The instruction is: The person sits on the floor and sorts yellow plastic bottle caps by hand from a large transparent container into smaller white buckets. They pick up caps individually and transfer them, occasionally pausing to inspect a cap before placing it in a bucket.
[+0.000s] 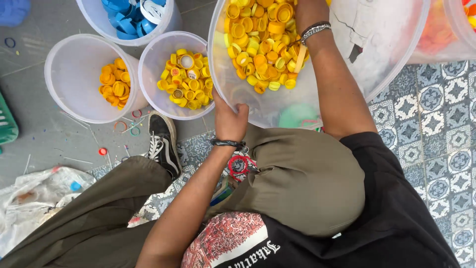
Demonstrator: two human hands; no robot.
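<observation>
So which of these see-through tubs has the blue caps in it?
The tub at the top, just left of the big tilted tub. It alone holds blue caps; the others hold yellow and orange ones.

Left of the hands: small tub of orange caps [115, 88]; tub of yellow caps [187, 79] just beside it; blue caps tub [130, 17] above; black sneaker [163, 144] below; crumpled plastic bag [34, 198] farther down-left.

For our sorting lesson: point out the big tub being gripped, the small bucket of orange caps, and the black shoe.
big tub [396, 44], head view, bare inner wall.
small bucket of orange caps [69, 59], head view, inner wall.
black shoe [163, 144], head view, laces.
</observation>
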